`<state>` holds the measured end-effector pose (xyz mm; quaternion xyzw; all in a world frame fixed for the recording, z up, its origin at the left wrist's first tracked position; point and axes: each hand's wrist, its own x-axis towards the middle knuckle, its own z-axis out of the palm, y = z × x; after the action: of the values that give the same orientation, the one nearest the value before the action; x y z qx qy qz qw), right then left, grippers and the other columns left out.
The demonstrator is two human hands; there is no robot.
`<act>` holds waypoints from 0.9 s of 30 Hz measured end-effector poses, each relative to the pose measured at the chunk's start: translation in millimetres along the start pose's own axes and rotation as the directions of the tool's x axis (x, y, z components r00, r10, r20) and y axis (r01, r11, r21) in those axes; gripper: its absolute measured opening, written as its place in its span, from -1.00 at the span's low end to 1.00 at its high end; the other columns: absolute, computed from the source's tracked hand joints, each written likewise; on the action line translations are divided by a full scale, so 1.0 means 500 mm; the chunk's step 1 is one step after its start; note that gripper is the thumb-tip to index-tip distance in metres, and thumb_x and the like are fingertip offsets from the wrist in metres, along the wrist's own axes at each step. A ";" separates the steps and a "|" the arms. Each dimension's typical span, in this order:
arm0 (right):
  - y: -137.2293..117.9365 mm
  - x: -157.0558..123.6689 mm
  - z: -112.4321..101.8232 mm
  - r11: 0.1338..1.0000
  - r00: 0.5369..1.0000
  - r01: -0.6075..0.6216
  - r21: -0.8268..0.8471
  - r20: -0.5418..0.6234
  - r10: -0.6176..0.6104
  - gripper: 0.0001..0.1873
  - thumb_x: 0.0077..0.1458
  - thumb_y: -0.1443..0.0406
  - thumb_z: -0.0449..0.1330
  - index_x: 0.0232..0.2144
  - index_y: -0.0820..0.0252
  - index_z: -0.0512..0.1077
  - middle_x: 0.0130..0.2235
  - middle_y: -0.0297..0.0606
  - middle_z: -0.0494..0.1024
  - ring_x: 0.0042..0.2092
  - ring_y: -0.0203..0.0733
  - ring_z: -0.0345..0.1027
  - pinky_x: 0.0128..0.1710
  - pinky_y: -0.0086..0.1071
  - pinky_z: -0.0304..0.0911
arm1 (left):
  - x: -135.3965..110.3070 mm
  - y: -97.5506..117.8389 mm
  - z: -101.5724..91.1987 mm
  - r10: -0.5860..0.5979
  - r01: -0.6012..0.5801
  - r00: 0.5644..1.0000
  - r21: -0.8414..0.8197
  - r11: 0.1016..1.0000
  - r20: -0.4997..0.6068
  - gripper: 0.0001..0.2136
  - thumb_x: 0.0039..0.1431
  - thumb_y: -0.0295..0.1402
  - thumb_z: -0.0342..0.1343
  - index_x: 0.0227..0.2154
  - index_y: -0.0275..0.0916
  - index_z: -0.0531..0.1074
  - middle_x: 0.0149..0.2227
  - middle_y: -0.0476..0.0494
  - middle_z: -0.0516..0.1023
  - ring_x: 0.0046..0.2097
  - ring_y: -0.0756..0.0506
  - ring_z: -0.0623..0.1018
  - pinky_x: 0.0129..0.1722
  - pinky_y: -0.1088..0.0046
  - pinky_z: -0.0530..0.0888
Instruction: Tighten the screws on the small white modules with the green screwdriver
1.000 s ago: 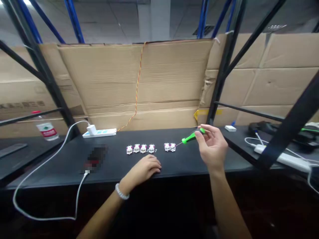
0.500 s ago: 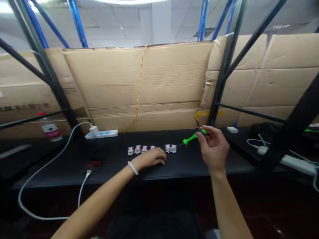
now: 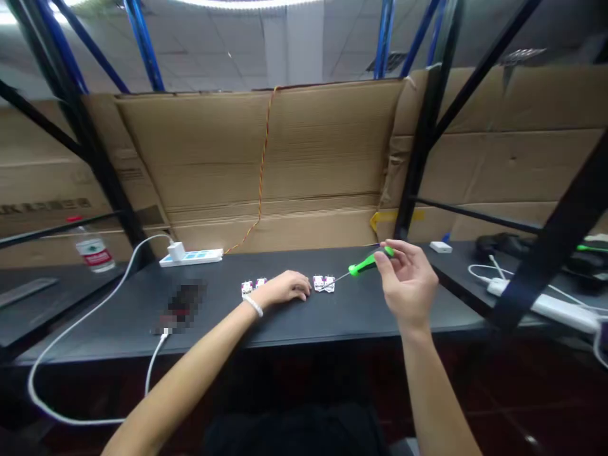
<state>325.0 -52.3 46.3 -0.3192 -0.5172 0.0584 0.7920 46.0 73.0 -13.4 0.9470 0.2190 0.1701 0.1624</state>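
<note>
On the wide flat black table (image 3: 332, 323), the right hand (image 3: 407, 275) holds, between thumb and fingers, the slim green-and-black screwdriver (image 3: 367, 262). The left hand (image 3: 287, 287) lies just left of the pair of small white-and-purple parts (image 3: 327, 280); its grip I cannot tell. The step seems tool work on this pair; the next move calls for a steady tip.

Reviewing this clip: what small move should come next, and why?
Probably slide the left hand slightly right to steady the pair of small white parts. It lies just left of them, the right hand holds the green screwdriver pointed at them, and neither hand appears to be steadying them.
</note>
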 end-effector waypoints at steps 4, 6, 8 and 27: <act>0.001 0.001 -0.001 1.000 1.000 0.005 0.001 -0.001 -0.005 -0.66 0.14 0.18 0.46 -0.07 0.15 0.56 -0.11 -0.16 0.66 -0.11 -0.09 0.61 -0.11 -0.21 0.56 | -0.004 -0.008 -0.012 -0.050 0.050 0.999 0.025 0.998 0.002 -0.93 0.30 -0.34 0.33 -0.24 -0.19 0.68 -0.06 -0.19 0.73 0.08 -0.19 0.64 0.32 0.14 0.34; 0.002 0.002 -0.002 1.000 1.000 0.005 -0.011 0.001 -0.005 -0.65 0.15 0.17 0.45 -0.06 0.16 0.55 -0.11 -0.16 0.66 -0.10 -0.09 0.61 -0.10 -0.21 0.56 | -0.005 -0.003 -0.018 -0.100 0.100 0.995 0.043 0.994 0.011 -0.94 0.27 -0.35 0.35 -0.22 -0.17 0.66 -0.01 -0.13 0.72 0.13 -0.21 0.62 0.41 0.02 0.19; 0.003 0.002 -0.002 1.000 1.000 0.006 -0.016 -0.010 -0.006 -0.65 0.15 0.17 0.45 -0.06 0.16 0.55 -0.11 -0.16 0.66 -0.10 -0.09 0.62 -0.10 -0.21 0.56 | 0.002 0.009 -0.020 -0.149 0.148 0.989 0.069 0.987 0.009 -0.90 0.27 -0.35 0.36 -0.17 -0.14 0.64 0.05 -0.08 0.69 0.18 -0.22 0.58 0.43 0.00 0.13; 0.050 0.003 0.003 0.992 0.992 -0.122 0.037 -0.038 0.123 -0.46 0.13 0.02 0.46 0.05 0.22 0.62 -0.07 -0.03 0.74 -0.07 0.00 0.67 0.04 -0.07 0.59 | -0.025 0.160 0.064 -0.255 0.275 0.960 0.208 0.939 -0.118 -0.57 0.30 -0.35 0.33 0.20 -0.16 0.47 0.14 -0.24 0.63 0.19 -0.32 0.56 0.27 0.07 0.36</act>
<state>330.5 -31.3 33.6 -0.3379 -0.4796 0.1094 0.8024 76.8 -8.7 -14.4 0.9125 0.3691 0.1631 0.0670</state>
